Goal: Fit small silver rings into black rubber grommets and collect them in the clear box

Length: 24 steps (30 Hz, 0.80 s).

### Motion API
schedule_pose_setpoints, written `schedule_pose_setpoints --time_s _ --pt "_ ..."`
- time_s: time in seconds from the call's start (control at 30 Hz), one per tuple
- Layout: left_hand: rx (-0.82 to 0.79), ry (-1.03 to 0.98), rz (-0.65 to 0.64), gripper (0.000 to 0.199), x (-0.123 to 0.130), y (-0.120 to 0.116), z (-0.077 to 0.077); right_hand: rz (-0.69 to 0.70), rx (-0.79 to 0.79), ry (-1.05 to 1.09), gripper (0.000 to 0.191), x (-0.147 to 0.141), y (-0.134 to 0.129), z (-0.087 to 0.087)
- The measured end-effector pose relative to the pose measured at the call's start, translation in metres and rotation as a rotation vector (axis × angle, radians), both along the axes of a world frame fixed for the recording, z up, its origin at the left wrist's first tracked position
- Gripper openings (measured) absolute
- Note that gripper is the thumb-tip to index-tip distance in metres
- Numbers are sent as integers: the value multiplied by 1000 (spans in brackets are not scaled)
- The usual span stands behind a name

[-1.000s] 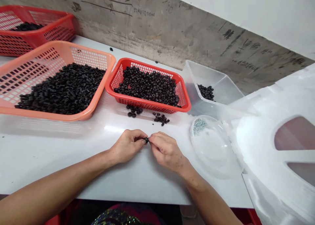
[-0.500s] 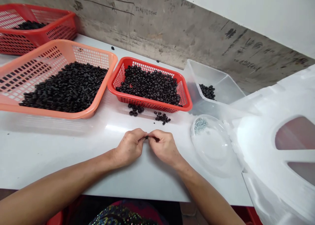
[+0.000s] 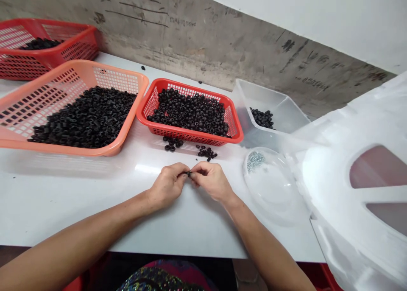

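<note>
Change is all in the hands. A second ago the left grip [image 3: 168, 184] showed a rounded black part plainly, the right grip [image 3: 213, 183] only meeting its side; now both are clenched on the small black piece [image 3: 188, 173], thumb against forefinger each side, and just a dark sliver shows between them. Compared with half a second ago, the right wrist looks turned a bit, its lower fingers tucked under. Piece is up in front of the person, over the bench [image 3: 79, 206], short of the front basket; not set down. Can't tell if it's one part or two put together, too small and too covered.

What it means: looks like the fiddly bit of the work, pressing, twisting or fitting, is underway and not finished, since neither grip has released. My read, not certain.

Nothing else moves; view only tips slightly. Black rings [image 3: 172, 148] lie loose just in front of the red basket [image 3: 190, 132], which holds lots more. Tiny black bits [image 3: 208, 152] sit to their right, near the right grip. Orange basket [image 3: 63, 150] on the left carries a big heap of black parts, clear bin [image 3: 286, 117] on the right a small one. Clear dish [image 3: 270, 189] has silvery bits [image 3: 255, 160] at its far edge, well apart from the hands. So stock looks untouched over this stretch.
</note>
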State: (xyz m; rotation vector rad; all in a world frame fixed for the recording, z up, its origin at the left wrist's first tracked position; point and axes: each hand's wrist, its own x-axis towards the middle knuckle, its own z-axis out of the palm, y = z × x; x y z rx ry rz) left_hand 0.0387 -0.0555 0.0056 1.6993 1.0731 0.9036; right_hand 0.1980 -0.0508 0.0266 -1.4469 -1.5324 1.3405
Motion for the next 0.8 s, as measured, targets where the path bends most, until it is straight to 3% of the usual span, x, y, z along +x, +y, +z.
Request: schedule_pose_setpoints --time_s 0.17,0.33,0.47,0.6,0.8 --pt "19 -90 -67 18 -1 1 9 92 -195 376 21 14 8 -5" --pt "17 -64 -43 17 -2 2 10 102 -260 439 29 16 8 -7" --pt "-20 -31 3 15 -2 5 9 3 -189 385 23 12 7 -4" --pt "-133 -99 -36 15 -1 7 9 -21 -77 216 11 10 4 2" --pt "-265 -137 -85 17 -2 5 11 30 268 -147 13 9 -6 10"
